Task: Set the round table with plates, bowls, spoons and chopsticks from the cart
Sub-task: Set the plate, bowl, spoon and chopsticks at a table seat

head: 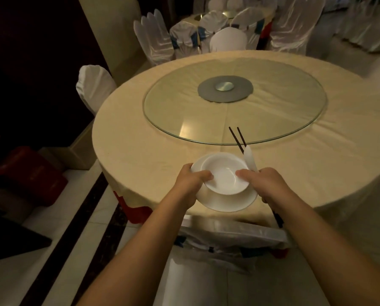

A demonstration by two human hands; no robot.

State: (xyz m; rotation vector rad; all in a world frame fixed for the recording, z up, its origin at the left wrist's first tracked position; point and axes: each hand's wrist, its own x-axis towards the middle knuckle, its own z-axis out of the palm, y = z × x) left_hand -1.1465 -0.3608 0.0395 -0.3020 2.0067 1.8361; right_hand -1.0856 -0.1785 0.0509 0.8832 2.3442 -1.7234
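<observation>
A white bowl (222, 173) sits on a white plate (228, 200) over the near edge of the round table (140, 151). My left hand (191, 177) grips the left rim of the plate and bowl. My right hand (266, 182) holds the right side, with its thumb on the bowl's rim. The same hand clasps a white spoon (249, 159) and a pair of dark chopsticks (237, 138), whose tips point away over the glass. Whether the plate rests on the cloth or hovers just above it, I cannot tell.
A glass turntable (235, 120) with a grey hub (225, 89) fills the table's middle. A white-covered chair (226, 237) stands right below my arms, another (94, 87) at the far left. More covered chairs and a second table (228, 25) stand behind. Red boxes (28, 173) lie on the floor at left.
</observation>
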